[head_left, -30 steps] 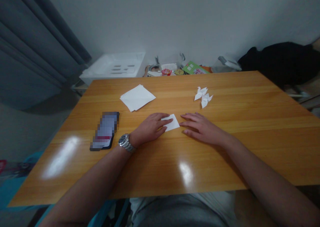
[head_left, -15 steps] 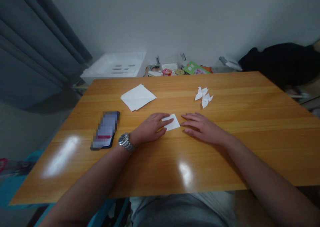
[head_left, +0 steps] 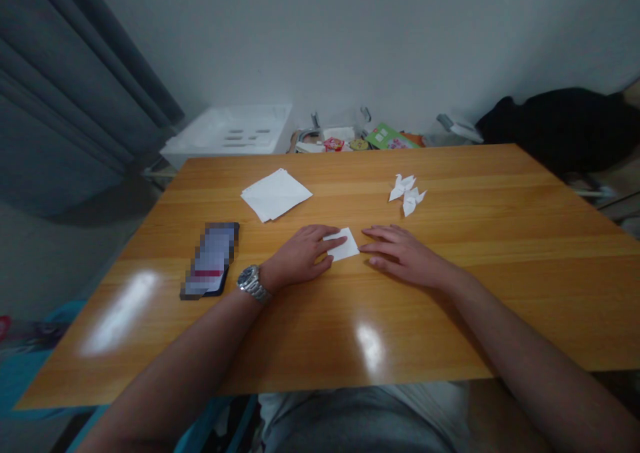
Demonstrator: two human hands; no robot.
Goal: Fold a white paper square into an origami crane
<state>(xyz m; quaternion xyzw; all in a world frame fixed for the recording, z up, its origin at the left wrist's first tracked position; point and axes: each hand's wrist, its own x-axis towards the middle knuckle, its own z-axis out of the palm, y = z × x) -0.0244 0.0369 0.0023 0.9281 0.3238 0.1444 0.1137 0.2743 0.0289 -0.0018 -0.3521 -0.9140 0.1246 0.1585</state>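
Observation:
A small white piece of paper [head_left: 347,248] lies flat on the wooden table. My left hand [head_left: 303,254], with a metal watch at its wrist, rests fingers spread, some of them on the paper's left part and hiding it. Just right of the paper, my right hand [head_left: 400,253] lies on the table with its fingers apart and nothing in them; its fingertips come close to the paper's right corner. Two white folded paper birds [head_left: 407,193] stand beyond my right hand. Behind my left hand is a stack of white paper sheets [head_left: 277,194].
A phone [head_left: 213,260], its screen blurred, lies left of my left wrist. Past the table's far edge are a white basin-like tray [head_left: 235,130], a green box [head_left: 390,136] among small items, and a black cloth heap [head_left: 560,126] at the right.

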